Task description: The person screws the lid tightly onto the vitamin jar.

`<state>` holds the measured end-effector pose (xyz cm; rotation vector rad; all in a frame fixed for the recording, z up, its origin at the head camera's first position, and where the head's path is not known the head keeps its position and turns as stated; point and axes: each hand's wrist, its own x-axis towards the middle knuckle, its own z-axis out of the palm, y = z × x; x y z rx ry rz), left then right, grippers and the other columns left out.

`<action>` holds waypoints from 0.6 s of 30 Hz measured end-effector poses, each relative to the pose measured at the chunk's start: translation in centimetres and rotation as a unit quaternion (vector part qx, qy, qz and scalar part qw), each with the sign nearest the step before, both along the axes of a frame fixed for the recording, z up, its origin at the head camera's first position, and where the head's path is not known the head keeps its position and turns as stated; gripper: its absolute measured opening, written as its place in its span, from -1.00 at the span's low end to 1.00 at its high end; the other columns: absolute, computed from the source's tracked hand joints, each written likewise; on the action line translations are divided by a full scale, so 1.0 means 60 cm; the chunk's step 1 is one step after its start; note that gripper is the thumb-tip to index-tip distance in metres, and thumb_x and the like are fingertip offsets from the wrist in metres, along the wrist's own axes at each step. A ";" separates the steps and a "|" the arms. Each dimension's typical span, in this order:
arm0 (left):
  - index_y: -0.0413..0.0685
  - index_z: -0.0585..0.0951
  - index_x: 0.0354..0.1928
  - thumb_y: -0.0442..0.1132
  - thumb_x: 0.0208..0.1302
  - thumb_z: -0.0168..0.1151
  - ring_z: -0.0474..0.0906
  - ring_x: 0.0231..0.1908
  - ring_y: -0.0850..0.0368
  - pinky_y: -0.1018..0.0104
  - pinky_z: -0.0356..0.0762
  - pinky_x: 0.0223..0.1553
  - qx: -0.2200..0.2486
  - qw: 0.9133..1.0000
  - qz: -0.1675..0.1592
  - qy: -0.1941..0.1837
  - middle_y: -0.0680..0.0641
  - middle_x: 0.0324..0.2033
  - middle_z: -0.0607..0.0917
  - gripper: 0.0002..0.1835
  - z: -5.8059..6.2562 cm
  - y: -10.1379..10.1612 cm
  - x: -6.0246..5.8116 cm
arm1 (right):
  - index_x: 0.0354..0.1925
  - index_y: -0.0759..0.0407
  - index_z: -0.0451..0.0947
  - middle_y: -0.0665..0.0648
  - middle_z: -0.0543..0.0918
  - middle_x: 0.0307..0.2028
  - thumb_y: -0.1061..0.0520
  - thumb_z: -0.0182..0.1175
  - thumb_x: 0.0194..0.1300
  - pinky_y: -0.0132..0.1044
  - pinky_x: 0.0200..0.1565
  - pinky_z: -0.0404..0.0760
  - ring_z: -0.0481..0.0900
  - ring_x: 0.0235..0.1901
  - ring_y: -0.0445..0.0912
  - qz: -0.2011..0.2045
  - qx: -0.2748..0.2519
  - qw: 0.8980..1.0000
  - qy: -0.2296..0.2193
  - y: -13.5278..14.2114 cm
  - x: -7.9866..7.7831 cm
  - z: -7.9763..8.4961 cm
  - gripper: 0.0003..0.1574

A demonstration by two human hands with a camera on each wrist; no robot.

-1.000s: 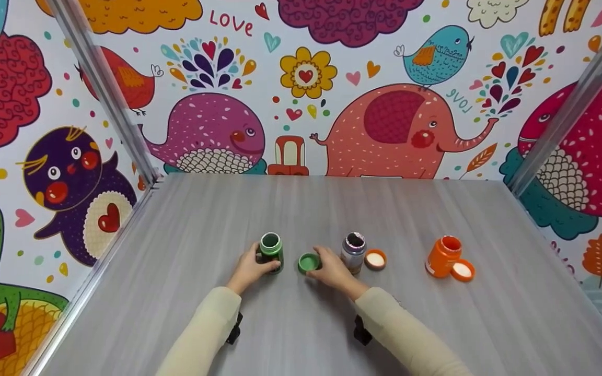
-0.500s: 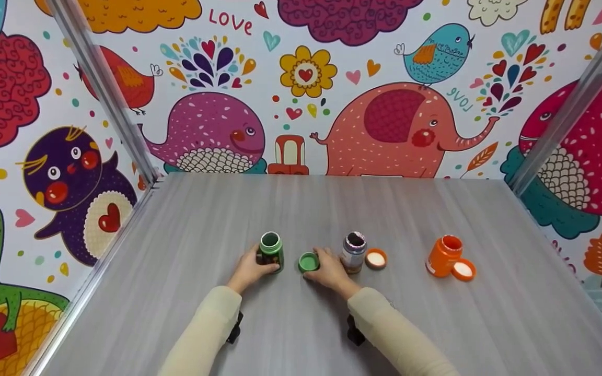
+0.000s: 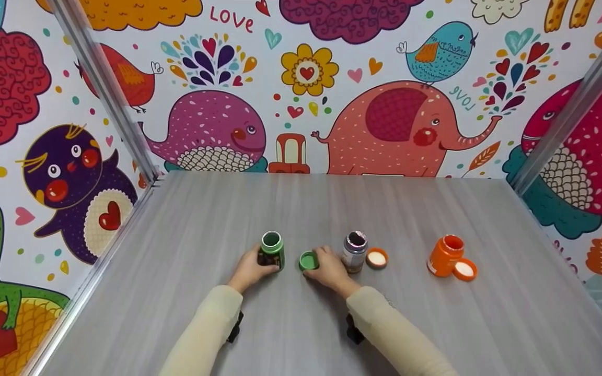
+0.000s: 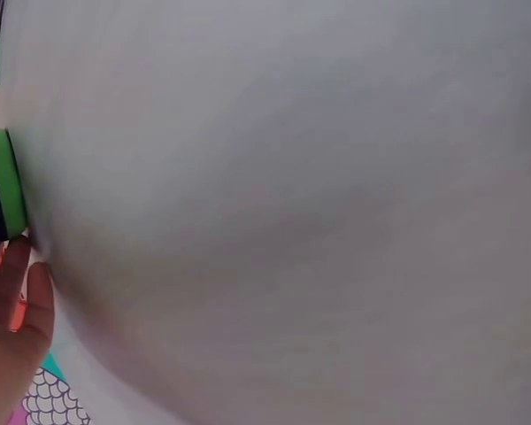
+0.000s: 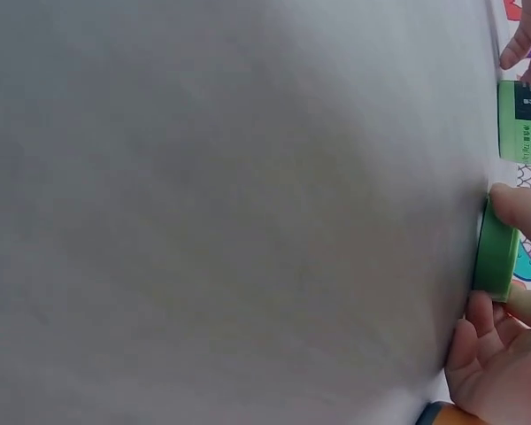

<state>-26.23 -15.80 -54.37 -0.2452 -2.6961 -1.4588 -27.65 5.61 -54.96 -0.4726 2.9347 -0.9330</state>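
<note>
Your right sleeve (image 3: 392, 326) has swung slightly inward since a second ago. Your left hand (image 3: 249, 268) grips the upright green jar (image 3: 273, 250); your right hand (image 3: 331, 268) pinches the green lid (image 3: 308, 260) near it on the table (image 3: 296, 324). The left wrist view crops the jar.

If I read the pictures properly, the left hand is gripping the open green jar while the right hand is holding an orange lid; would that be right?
Not quite: the right hand holds a green lid, not an orange one, as the head view shows. The left hand does grip the open green jar.
</note>
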 end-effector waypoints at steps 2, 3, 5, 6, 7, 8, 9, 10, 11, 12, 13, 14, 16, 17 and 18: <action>-0.41 0.40 0.04 -0.33 -0.13 0.44 0.44 0.01 -0.22 -0.06 0.31 0.10 0.001 1.000 -0.001 0.004 -0.36 -0.07 0.55 -0.35 0.001 0.000 -0.001 | 0.00 0.40 0.41 0.26 0.48 -0.14 0.05 0.38 -0.05 -0.05 -0.07 0.46 0.48 -0.15 0.11 0.000 0.002 1.000 -0.001 0.000 0.000 0.000 -0.29; -0.41 0.40 0.05 -0.32 -0.14 0.44 0.44 0.01 -0.22 -0.06 0.31 0.10 0.005 1.000 0.001 0.002 -0.35 -0.06 0.55 -0.34 0.002 0.001 -0.001 | 0.00 0.40 0.41 0.26 0.47 -0.14 0.05 0.38 -0.04 -0.05 -0.07 0.46 0.49 -0.15 0.10 0.000 0.002 1.000 -0.002 -0.001 0.000 0.001 -0.29; -0.40 0.40 0.06 -0.31 -0.14 0.45 0.44 0.01 -0.20 -0.05 0.31 0.10 0.008 1.000 0.004 -0.003 -0.34 -0.06 0.55 -0.33 0.003 0.002 -0.002 | 0.00 0.40 0.41 0.26 0.47 -0.14 0.05 0.38 -0.04 -0.05 -0.08 0.47 0.49 -0.16 0.10 0.000 0.002 1.000 -0.002 -0.001 -0.001 0.001 -0.30; -0.39 0.40 0.06 -0.30 -0.13 0.45 0.45 0.00 -0.19 -0.04 0.32 0.09 0.008 1.000 0.006 -0.005 -0.33 -0.07 0.55 -0.33 0.004 0.004 -0.002 | 0.00 0.40 0.41 0.26 0.47 -0.14 0.05 0.38 -0.04 -0.05 -0.09 0.47 0.49 -0.16 0.10 0.000 0.002 1.000 -0.003 -0.001 -0.001 0.001 -0.30; -0.38 0.41 0.06 -0.29 -0.13 0.45 0.45 0.00 -0.18 -0.04 0.33 0.08 0.008 1.000 0.007 -0.007 -0.32 -0.08 0.55 -0.34 0.004 0.005 -0.002 | 0.00 0.39 0.41 0.26 0.47 -0.14 0.05 0.38 -0.04 -0.05 -0.09 0.47 0.49 -0.16 0.10 0.000 0.002 1.000 -0.005 -0.001 -0.001 0.001 -0.31; -0.37 0.41 0.06 -0.29 -0.12 0.45 0.45 -0.01 -0.17 -0.03 0.33 0.08 0.010 1.000 0.006 -0.010 -0.31 -0.08 0.56 -0.34 0.005 0.007 -0.002 | 0.00 0.39 0.41 0.26 0.47 -0.13 0.05 0.38 -0.04 -0.05 -0.08 0.47 0.49 -0.16 0.10 0.000 0.002 1.000 -0.006 -0.001 -0.001 0.001 -0.31; -0.35 0.41 0.06 -0.28 -0.12 0.45 0.46 -0.01 -0.16 -0.02 0.34 0.08 0.014 1.000 0.006 -0.014 -0.30 -0.08 0.56 -0.35 0.006 0.009 -0.001 | 0.00 0.39 0.41 0.25 0.46 -0.13 0.05 0.38 -0.04 -0.05 -0.08 0.47 0.49 -0.16 0.10 0.000 0.002 1.000 -0.006 0.000 -0.001 0.001 -0.31; -0.35 0.42 0.05 -0.29 -0.11 0.45 0.46 -0.02 -0.16 -0.02 0.34 0.07 0.015 1.000 0.004 -0.014 -0.30 -0.09 0.56 -0.36 0.007 0.011 -0.001 | 0.00 0.39 0.41 0.25 0.46 -0.13 0.06 0.38 -0.03 -0.05 -0.08 0.47 0.49 -0.16 0.10 0.000 0.002 1.000 -0.006 0.000 0.000 0.001 -0.31; -0.34 0.42 0.05 -0.28 -0.11 0.45 0.46 -0.02 -0.15 -0.02 0.35 0.07 0.014 1.000 0.001 -0.014 -0.29 -0.10 0.56 -0.37 0.007 0.013 0.000 | 0.00 0.39 0.41 0.25 0.47 -0.13 0.06 0.38 -0.04 -0.05 -0.08 0.46 0.49 -0.15 0.10 0.000 0.001 1.000 -0.004 0.000 0.000 0.000 -0.31; -0.34 0.42 0.04 -0.29 -0.11 0.44 0.46 -0.03 -0.15 -0.02 0.35 0.06 0.013 1.000 -0.001 -0.012 -0.29 -0.10 0.56 -0.37 0.007 0.015 0.001 | 0.00 0.39 0.41 0.25 0.47 -0.13 0.06 0.38 -0.04 -0.05 -0.08 0.46 0.49 -0.15 0.09 0.001 0.002 1.000 -0.003 0.000 0.001 0.000 -0.31; -0.34 0.42 0.04 -0.29 -0.11 0.44 0.46 -0.03 -0.15 -0.02 0.35 0.06 0.012 1.000 -0.003 -0.011 -0.29 -0.10 0.56 -0.37 0.008 0.017 0.002 | -0.01 0.39 0.41 0.25 0.47 -0.14 0.06 0.38 -0.04 -0.06 -0.08 0.46 0.49 -0.16 0.09 0.002 0.002 1.000 -0.001 0.000 0.001 0.000 -0.31; -0.34 0.42 0.05 -0.30 -0.11 0.44 0.47 -0.03 -0.15 -0.02 0.35 0.06 0.012 1.000 -0.005 -0.011 -0.29 -0.10 0.57 -0.37 0.008 0.018 0.003 | -0.01 0.39 0.41 0.25 0.47 -0.14 0.06 0.38 -0.04 -0.06 -0.09 0.47 0.49 -0.16 0.09 0.004 0.002 1.000 0.003 0.001 0.002 0.000 -0.32; -0.34 0.43 0.05 -0.29 -0.11 0.44 0.48 -0.03 -0.15 -0.02 0.36 0.06 0.009 1.000 -0.006 -0.009 -0.29 -0.10 0.57 -0.37 0.009 0.021 0.003 | -0.02 0.39 0.41 0.25 0.48 -0.15 0.06 0.38 -0.05 -0.07 -0.10 0.48 0.51 -0.18 0.09 0.007 0.001 1.000 0.008 0.001 0.002 -0.001 -0.32; -0.33 0.43 0.05 -0.29 -0.11 0.44 0.48 -0.04 -0.15 -0.02 0.36 0.05 0.007 1.000 -0.006 -0.009 -0.29 -0.10 0.58 -0.37 0.009 0.021 0.004 | -0.02 0.39 0.42 0.24 0.48 -0.16 0.06 0.38 -0.05 -0.07 -0.11 0.49 0.51 -0.18 0.09 0.007 -0.001 1.000 0.010 0.002 0.002 -0.001 -0.32; -0.33 0.43 0.05 -0.29 -0.11 0.44 0.49 -0.04 -0.15 -0.02 0.37 0.05 0.006 1.000 -0.006 -0.009 -0.29 -0.10 0.58 -0.37 0.009 0.022 0.004 | -0.02 0.39 0.42 0.24 0.48 -0.16 0.06 0.38 -0.05 -0.07 -0.11 0.49 0.51 -0.19 0.09 0.008 -0.002 1.000 0.011 0.002 0.002 -0.002 -0.33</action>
